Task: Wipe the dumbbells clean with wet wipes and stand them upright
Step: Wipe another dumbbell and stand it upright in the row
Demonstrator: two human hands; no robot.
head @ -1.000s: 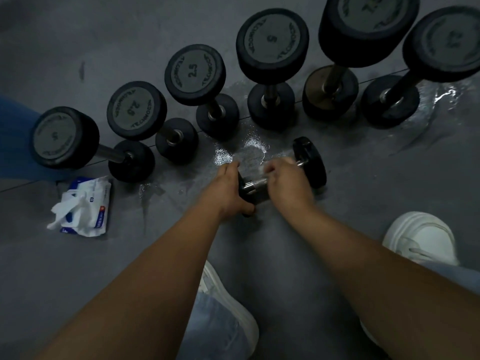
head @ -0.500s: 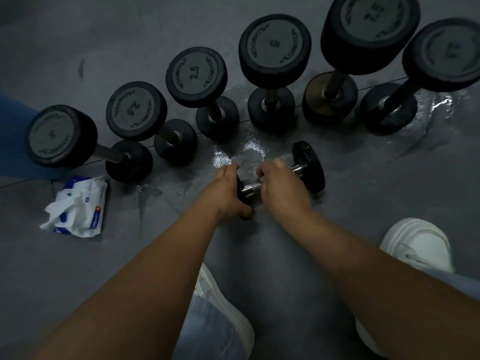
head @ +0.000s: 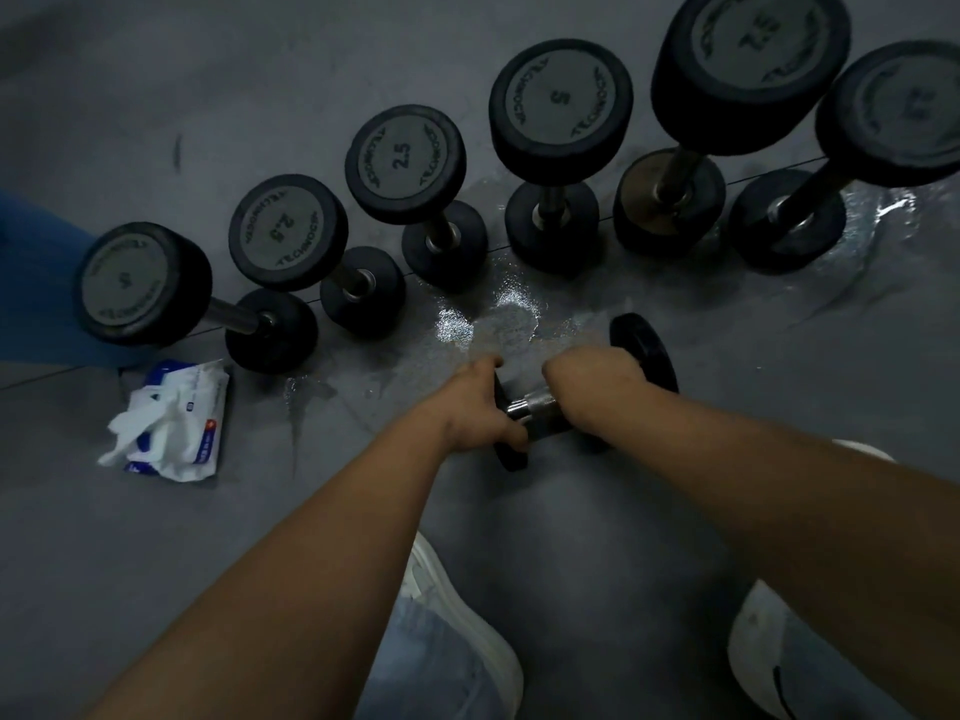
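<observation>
Your left hand (head: 475, 407) grips the near head of the small black chrome-handled dumbbell (head: 644, 350) lying on the grey floor (head: 571, 511); your right hand (head: 597, 381) curls round its handle.

The lying dumbbell (head: 643, 350) rests on the floor (head: 857, 366). Behind it stands the row of upright dumbbells (head: 561, 106). The wipes pack (head: 174, 423) lies well to its left, and the shoes (head: 467, 631) sit before it.

A small dumbbell (head: 643, 350) lying on its side on the wet floor (head: 571, 511), black heads, chrome handle showing, six dumbbells (head: 561, 98) standing upright in a row behind it, wipes pack (head: 202, 433) lying far left, one wipe (head: 130, 433) sticking out
</observation>
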